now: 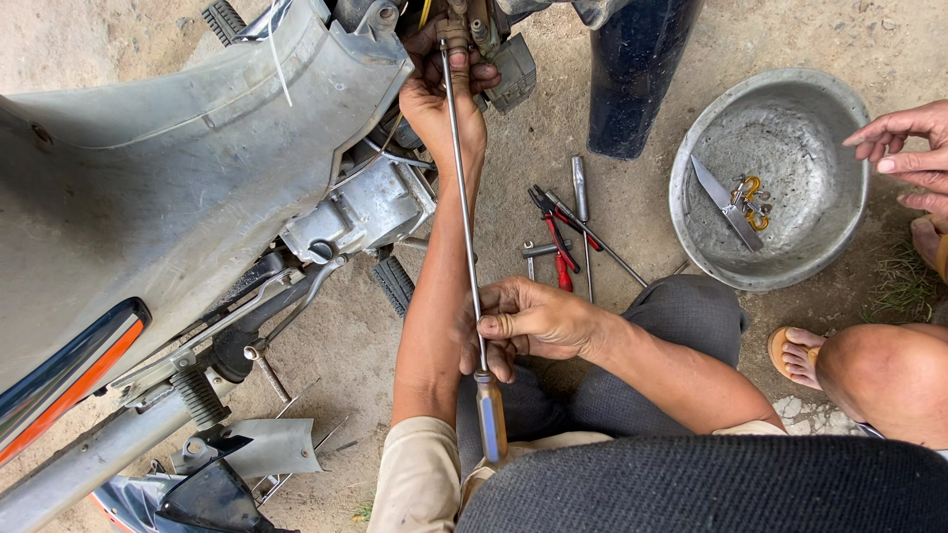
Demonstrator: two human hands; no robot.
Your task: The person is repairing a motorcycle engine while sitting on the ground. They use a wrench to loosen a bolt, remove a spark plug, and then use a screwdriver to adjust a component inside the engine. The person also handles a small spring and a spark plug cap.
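The right hand is closed around one long screwdriver, fingers wrapped on the thin steel shaft just above the handle, which is amber with a bluish band and pokes out below the fist toward the person's lap. The shaft is straight, grey and slim, running up from this grip to the left hand, which is clamped on a small engine part where the tip meets it; the tip itself is hidden by those fingers. Left of both grips lies one motorcycle on its side, pale grey bodywork and bare metal casing showing. Right of the shaft, on the dirt, lie red-handled pliers and several loose tools that overlap too much to count. Farther right stands one dented metal bowl holding a flat blade and small hooks, with another person's hand at its rim.
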